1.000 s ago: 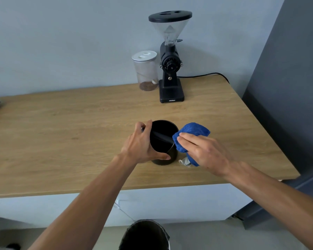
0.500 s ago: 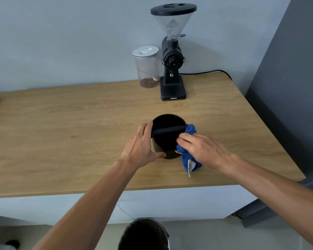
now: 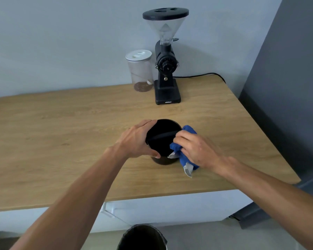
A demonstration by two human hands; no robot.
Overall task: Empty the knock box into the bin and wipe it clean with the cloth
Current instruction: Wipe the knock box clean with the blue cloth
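The black round knock box [image 3: 161,139] stands upright on the wooden counter [image 3: 61,141], its knock bar running across the open top. My left hand [image 3: 135,141] wraps around its left side, thumb on the near wall. My right hand [image 3: 197,150] holds the bunched blue cloth [image 3: 183,156] against the box's right rim and outer wall; a white label hangs from the cloth. The bin [image 3: 143,239] stands on the floor below the counter's front edge, only its dark open top in view.
A black coffee grinder [image 3: 166,69] with a clear hopper stands at the back of the counter, its cable trailing right. A clear jar [image 3: 141,71] with a white lid sits beside it on the left. A dark grey wall panel borders the counter's right end.
My right hand has brought the cloth from above the rim down along the box's right side, then back up onto the near right rim. My left hand has kept its grip throughout.
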